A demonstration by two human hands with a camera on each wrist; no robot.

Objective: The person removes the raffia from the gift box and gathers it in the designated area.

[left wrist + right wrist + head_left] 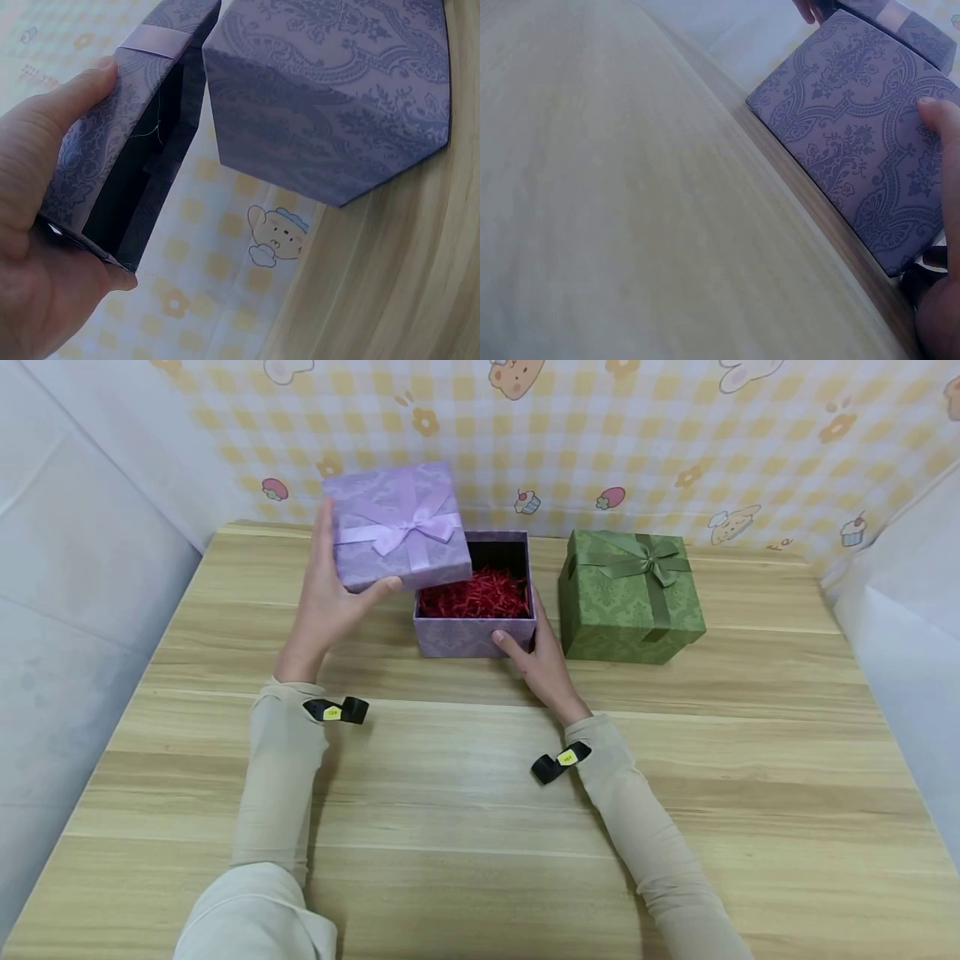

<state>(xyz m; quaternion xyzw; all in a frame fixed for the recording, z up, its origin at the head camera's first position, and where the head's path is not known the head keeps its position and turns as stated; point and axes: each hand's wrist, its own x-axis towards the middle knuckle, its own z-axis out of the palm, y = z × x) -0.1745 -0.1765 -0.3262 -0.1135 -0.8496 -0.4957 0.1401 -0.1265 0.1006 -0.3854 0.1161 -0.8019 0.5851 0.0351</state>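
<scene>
In the head view my left hand (330,581) grips a purple gift box lid (397,547) with a lilac ribbon bow, thumb at its front edge and fingers along its left side. The lid is raised and tilted, overlapping the left part of the purple gift box (457,639). Red shredded paper (487,593) lies inside that box. My right hand (543,664) holds the box at its front right corner, thumb on the front wall. The left wrist view shows the dark inside of the lid (97,142), apart from the box (330,97).
A green gift box (630,597) with a green ribbon bow stands lidded just right of my right hand. Both boxes are near the back of the wooden table (465,777). Behind them hangs a yellow checked cloth (570,443); white sheeting (75,568) borders the left side.
</scene>
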